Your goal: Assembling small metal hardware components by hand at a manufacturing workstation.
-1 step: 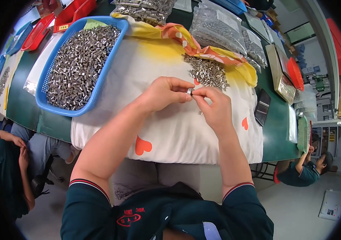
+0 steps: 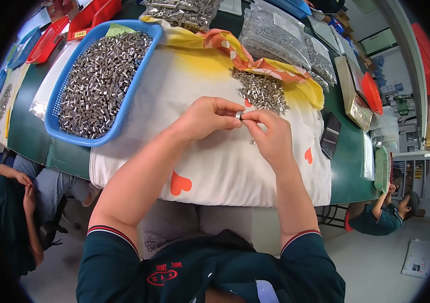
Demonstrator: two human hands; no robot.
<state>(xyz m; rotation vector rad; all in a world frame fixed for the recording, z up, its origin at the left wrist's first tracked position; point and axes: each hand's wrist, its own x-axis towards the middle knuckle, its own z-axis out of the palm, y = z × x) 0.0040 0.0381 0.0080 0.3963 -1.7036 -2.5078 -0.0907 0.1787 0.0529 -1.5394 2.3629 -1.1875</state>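
Between my two hands, over the white cloth (image 2: 225, 171), is a small round metal piece (image 2: 238, 115). My left hand (image 2: 210, 118) pinches it between thumb and fingertips. From the other side, the thumb and forefinger of my right hand (image 2: 271, 132) close on the same piece, partly covering it. Just beyond the hands lies a loose pile of small silvery metal cylinders (image 2: 263, 92). One small piece (image 2: 253, 142) rests on the cloth by my right thumb. To the left, a blue plastic basket (image 2: 91, 142) is heaped with similar short metal cylinders.
A yellow and orange cloth edge (image 2: 225, 43) curls behind the pile. Clear bags of metal parts (image 2: 273, 35) stand at the back. A dark phone (image 2: 331, 134) lies right on the green table (image 2: 348, 174). Red trays (image 2: 48, 43) sit far left. People sit at both sides.
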